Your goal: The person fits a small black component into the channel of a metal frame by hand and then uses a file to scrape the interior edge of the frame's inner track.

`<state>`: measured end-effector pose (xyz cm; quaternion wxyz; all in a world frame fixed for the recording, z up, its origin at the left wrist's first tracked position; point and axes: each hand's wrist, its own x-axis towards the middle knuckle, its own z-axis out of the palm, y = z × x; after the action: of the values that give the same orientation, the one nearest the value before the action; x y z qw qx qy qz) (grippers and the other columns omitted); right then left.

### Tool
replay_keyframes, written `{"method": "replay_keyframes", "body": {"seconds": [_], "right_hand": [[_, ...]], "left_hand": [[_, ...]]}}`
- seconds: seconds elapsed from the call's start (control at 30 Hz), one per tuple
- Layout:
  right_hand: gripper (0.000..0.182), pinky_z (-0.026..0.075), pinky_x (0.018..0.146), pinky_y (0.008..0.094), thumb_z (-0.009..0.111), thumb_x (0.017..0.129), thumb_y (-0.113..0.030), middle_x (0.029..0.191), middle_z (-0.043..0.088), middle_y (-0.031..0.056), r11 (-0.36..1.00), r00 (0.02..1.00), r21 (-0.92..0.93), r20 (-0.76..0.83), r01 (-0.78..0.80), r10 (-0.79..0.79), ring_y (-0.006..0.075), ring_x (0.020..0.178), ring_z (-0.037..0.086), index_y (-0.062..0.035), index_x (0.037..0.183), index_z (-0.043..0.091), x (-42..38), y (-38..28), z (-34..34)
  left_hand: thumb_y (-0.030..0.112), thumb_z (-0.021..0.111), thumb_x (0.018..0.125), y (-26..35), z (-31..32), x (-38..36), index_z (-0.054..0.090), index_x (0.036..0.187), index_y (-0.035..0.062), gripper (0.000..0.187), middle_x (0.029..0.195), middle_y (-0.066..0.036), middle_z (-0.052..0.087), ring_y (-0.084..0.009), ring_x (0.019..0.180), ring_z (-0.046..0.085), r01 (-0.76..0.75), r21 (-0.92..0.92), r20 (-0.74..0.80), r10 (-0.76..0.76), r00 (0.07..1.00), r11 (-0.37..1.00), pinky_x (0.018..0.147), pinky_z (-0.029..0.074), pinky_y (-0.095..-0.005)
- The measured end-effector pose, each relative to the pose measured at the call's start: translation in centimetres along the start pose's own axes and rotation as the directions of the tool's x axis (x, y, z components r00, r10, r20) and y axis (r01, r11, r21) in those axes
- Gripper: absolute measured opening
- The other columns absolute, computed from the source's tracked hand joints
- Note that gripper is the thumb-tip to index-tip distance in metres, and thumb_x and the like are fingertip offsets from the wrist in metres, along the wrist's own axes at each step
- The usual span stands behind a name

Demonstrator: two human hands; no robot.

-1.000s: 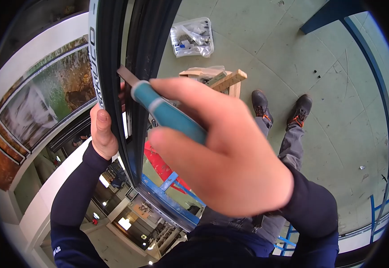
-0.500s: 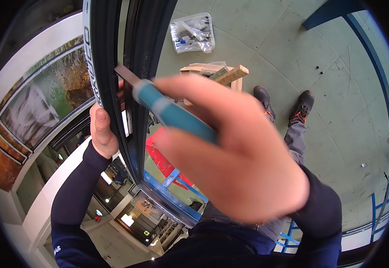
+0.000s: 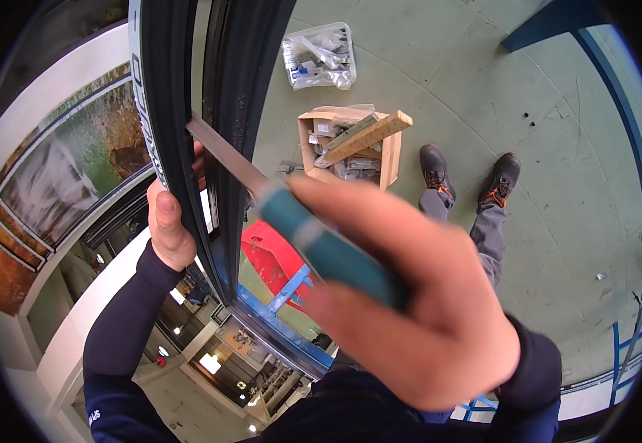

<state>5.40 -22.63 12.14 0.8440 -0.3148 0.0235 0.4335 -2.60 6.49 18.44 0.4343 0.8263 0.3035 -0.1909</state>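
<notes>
My right hand (image 3: 439,310) is closed round the teal handle of a flat file (image 3: 336,255) and is blurred by motion. The file's narrow metal blade points up and left, with its tip at the inner edge of an upright black window frame profile (image 3: 170,88). My left hand (image 3: 171,232) grips this profile lower down. Its thumb lies along the outer side, beside a strip of printed film, and its fingers go round behind, partly hidden.
On the floor stand a cardboard box (image 3: 391,166) with wooden pieces and bagged parts, and a clear plastic tub (image 3: 353,55) of bags. A red plastic object (image 3: 266,251) sits by a blue metal stand (image 3: 288,292). My shoes (image 3: 498,181) are to the right.
My right hand has drawn the file back, down and to the right. More of its blade shows between handle and profile. My left hand stays on the profile, which has shifted slightly left.
</notes>
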Motion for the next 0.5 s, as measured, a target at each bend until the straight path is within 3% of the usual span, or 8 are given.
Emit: {"method": "replay_keyframes", "body": {"seconds": [0.07,0.2,0.23,0.3,0.37,0.5], "right_hand": [[0.028,0.048,0.063,0.0437,0.06,0.089,-0.002,0.077,0.064,0.0218,1.0,0.998,0.0,-0.055,0.025,-0.025,0.0397,0.066,0.061,0.006,0.115,0.053,-0.7,0.2,0.8],[0.034,0.048,0.064,0.0478,0.062,0.088,-0.001,0.079,0.063,0.026,0.988,0.992,-0.099,-0.013,0.121,-0.123,0.0481,0.072,0.061,0.0064,0.119,0.053,2.4,1.1,1.6],[0.031,0.047,0.063,0.0477,0.061,0.088,-0.001,0.078,0.063,0.0258,0.982,0.987,-0.108,-0.033,0.154,-0.158,0.0477,0.072,0.061,0.0063,0.117,0.054,1.4,1.2,1.1],[0.026,0.047,0.062,0.0467,0.06,0.089,-0.002,0.074,0.063,0.0241,0.997,0.996,-0.046,-0.053,0.062,-0.065,0.0448,0.069,0.061,0.0052,0.113,0.054,0.1,0.5,0.9],[0.022,0.047,0.061,0.046,0.059,0.089,-0.002,0.072,0.063,0.0229,0.999,0.999,-0.021,-0.027,-0.047,0.046,0.0421,0.067,0.061,0.0046,0.111,0.056,-0.1,-0.9,0.7],[0.012,0.048,0.063,0.0446,0.057,0.09,-0.003,0.076,0.066,0.0229,0.995,0.995,0.0,0.026,-0.095,0.095,0.0394,0.067,0.061,0.0044,0.099,0.058,2.1,-1.1,0.8]], "left_hand": [[0.077,0.058,0.086,0.1,-0.1,0.1,0.05,0.142,0.0051,0.092,0.129,-0.011,0.063,-0.0249,0.119,0.063,-0.037,-0.04,0.018,0.038,0.999,0.998,0.107,0.049,-0.0418],[0.075,0.059,0.087,0.1,-0.4,0.4,0.045,0.146,0.0039,0.093,0.138,-0.01,0.058,-0.0235,0.125,0.058,-0.031,-0.083,0.092,0.039,0.995,0.996,0.11,0.045,-0.0419],[0.074,0.06,0.087,0.3,-0.2,0.3,0.046,0.146,0.0039,0.093,0.138,-0.01,0.058,-0.0235,0.125,0.059,-0.043,-0.07,0.079,0.049,0.996,0.997,0.11,0.045,-0.0418],[0.072,0.062,0.087,1.0,0.9,0.3,0.051,0.14,0.0035,0.087,0.132,-0.011,0.062,-0.0242,0.118,0.063,-0.106,-0.046,0.005,0.107,0.994,0.993,0.107,0.049,-0.0413],[0.072,0.062,0.088,0.5,0.4,0.2,0.053,0.137,0.0033,0.085,0.128,-0.012,0.064,-0.025,0.115,0.065,-0.071,-0.068,0.021,0.073,0.997,0.995,0.105,0.05,-0.0413],[0.074,0.061,0.086,-0.4,-0.5,0.4,0.055,0.134,0.0032,0.085,0.125,-0.013,0.066,-0.0266,0.114,0.065,-0.057,-0.071,0.046,0.06,0.997,0.996,0.104,0.051,-0.0419]]}}
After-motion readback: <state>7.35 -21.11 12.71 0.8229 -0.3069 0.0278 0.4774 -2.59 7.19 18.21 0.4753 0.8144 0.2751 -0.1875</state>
